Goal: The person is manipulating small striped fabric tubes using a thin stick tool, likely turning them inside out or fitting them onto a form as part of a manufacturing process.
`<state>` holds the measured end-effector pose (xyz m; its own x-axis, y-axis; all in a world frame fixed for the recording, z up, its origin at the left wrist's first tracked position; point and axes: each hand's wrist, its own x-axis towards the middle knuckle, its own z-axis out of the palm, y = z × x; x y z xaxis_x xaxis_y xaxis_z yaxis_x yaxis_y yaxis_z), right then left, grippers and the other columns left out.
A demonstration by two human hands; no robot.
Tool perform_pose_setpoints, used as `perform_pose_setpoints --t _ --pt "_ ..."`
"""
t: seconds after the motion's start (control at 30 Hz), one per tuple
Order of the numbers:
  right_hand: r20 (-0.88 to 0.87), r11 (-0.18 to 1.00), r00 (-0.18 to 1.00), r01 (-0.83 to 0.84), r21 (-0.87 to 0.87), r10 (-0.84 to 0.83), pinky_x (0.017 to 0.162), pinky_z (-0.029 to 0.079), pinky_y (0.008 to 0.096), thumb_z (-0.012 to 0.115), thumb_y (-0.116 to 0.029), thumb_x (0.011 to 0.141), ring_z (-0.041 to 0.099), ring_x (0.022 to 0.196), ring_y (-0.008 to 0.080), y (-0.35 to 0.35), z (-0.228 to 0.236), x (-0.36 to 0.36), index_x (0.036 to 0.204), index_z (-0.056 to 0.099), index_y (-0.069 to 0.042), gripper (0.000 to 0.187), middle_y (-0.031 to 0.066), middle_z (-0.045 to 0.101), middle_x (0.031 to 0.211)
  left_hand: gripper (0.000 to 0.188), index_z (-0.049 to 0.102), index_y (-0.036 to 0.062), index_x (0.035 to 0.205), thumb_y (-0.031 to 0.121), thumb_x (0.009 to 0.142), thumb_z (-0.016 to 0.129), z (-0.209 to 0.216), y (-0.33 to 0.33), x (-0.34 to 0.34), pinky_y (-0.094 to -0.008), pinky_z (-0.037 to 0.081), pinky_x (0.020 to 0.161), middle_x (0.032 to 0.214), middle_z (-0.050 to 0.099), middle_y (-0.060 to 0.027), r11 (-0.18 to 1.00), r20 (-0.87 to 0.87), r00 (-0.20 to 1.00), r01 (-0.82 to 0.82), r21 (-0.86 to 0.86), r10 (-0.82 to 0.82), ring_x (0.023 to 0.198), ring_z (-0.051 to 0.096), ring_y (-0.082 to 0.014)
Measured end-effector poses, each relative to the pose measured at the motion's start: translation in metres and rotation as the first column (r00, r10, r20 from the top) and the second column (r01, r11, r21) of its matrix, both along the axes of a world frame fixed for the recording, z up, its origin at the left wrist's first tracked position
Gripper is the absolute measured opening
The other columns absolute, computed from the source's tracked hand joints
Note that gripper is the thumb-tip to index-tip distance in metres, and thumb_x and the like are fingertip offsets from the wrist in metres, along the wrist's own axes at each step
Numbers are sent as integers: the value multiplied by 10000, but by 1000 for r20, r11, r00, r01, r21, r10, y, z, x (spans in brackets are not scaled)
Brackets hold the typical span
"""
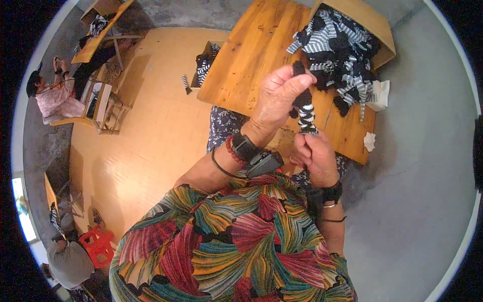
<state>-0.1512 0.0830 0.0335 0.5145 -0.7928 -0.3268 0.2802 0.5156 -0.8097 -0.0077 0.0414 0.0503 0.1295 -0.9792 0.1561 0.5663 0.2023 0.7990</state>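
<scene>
A narrow black-and-white striped knitted piece (306,117), solid black at its far end, is stretched between my two hands above the wooden table. My left hand (283,94) pinches the black end between thumb and fingers. Closer to me, my right hand (318,153) grips the striped end, its fingertips curled round the edge. I cannot tell whether the piece is a sock or a glove. Just beyond my hands lies a heap of black and grey-striped knitted pieces (327,40), spilling out of a cardboard box (385,38).
The wooden table (251,55) stands before me. Left of it, a box (217,46) of striped pieces sits on the floor, with one piece (186,84) beside it. White paper (370,142) lies near the right edge. Another person (58,98) sits far left, near a red stool (96,246).
</scene>
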Motion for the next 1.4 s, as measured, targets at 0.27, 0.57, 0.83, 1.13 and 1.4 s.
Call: perform_pose_setpoints --t 0.27,0.57,0.83,1.13,1.4 --pt "-565 573 628 -222 -789 -535 354 385 222 472 -177 856 464 428 69 -8 5 -14 745 517 0 214 -12 454 547 177 590 58 772 230 810 571 -15 -10 9 -162 283 373 595 518 32 990 -56 998 44 136 -37 448 411 -24" --pt "-32 998 999 40 55 -39 374 200 171 497 -224 846 294 419 27 2 -13 -5 730 532 -50 213 -62 382 520 184 576 63 755 243 788 601 -11 -6 2 -163 297 369 600 520 29 982 -6 998 65 180 -64 426 397 -21" --pt "-210 994 974 63 -95 -82 388 229 179 492 -215 853 309 415 31 2 -16 -20 742 524 -46 204 -57 380 503 124 602 46 845 150 780 614 -23 -5 26 -148 334 413 701 591 11 984 111 991 58 171 -78 513 466 -21" --pt "-54 991 990 133 -20 -134 403 257 205 482 -215 858 296 400 52 0 -30 -22 736 494 -45 210 -49 356 491 134 598 56 853 56 724 635 -29 -6 45 -191 450 558 759 596 9 948 312 906 223 228 -288 615 530 -64" --pt "-48 989 988 150 7 -149 394 256 211 476 -227 862 296 385 58 -2 -33 -23 745 489 -53 210 -46 344 485 111 565 45 854 53 745 587 -53 -7 49 -232 465 586 779 573 -10 934 100 955 247 259 -280 671 537 -102"
